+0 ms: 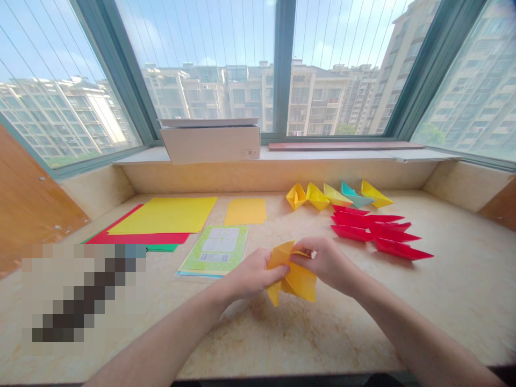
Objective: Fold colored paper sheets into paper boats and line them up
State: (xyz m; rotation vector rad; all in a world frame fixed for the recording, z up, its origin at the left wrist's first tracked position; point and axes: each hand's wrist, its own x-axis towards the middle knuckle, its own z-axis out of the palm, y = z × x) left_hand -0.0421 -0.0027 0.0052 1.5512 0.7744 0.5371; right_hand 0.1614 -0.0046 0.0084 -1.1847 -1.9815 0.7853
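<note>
A partly folded sheet of orange-yellow origami paper (302,280) is held up above the counter between both hands, with several flaps sticking out. My left hand (256,271) grips its left side, thumb across the front. On the upper right, my right hand (318,255) pinches a flap between thumb and fingers. Beyond my right hand lie several red folded paper boats (397,248). Behind them stands a row of paper boats: an orange-yellow one (296,197), yellow ones (374,194) and a blue one (357,196).
Left of my hands lies a green-patterned paper packet (217,247), with square orange-yellow sheets (245,211) behind it. Larger yellow sheets (165,215) overlap red sheets (149,238) and green ones at the left. A blurred-out patch covers the near left. A white box (212,144) sits on the windowsill.
</note>
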